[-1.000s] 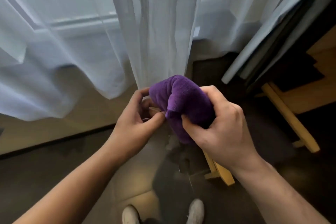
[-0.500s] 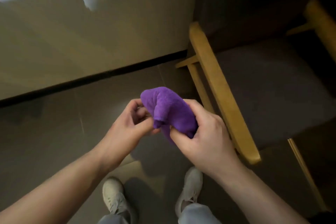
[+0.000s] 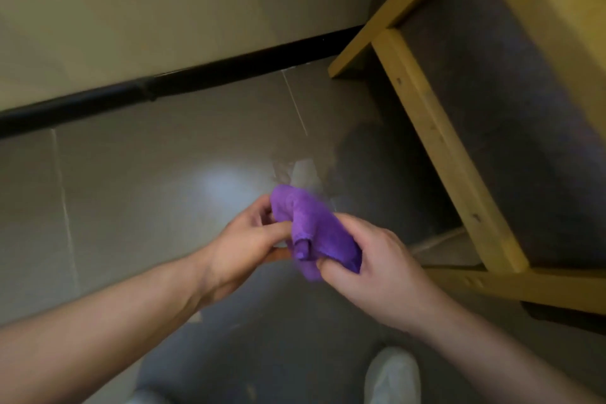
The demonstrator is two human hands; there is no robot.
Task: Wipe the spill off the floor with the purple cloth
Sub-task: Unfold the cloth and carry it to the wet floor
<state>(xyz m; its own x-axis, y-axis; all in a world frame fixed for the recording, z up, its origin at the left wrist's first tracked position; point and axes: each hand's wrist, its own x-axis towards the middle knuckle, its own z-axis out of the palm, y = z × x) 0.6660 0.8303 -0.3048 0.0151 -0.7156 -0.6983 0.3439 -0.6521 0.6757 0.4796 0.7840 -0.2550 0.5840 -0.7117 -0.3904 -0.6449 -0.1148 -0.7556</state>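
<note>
The purple cloth (image 3: 311, 229) is bunched into a soft lump above the grey tiled floor, held between both hands. My right hand (image 3: 373, 269) grips its lower right side with thumb and fingers closed around it. My left hand (image 3: 249, 239) pinches its left edge with the thumb and fingertips. Just beyond the cloth, a wet, glossy patch of spill (image 3: 295, 167) spreads across the tiles toward the wooden frame.
A pale wooden furniture frame (image 3: 442, 147) with a slanted leg and a crossbar stands at the right over dark flooring. A black skirting board (image 3: 183, 85) runs along the beige wall at the back. My white shoe (image 3: 392, 374) shows at the bottom.
The view has tilted further down and moved closer to the floor; the curtains have left the frame and the wet patch now shows. Both hands keep hold of the cloth.
</note>
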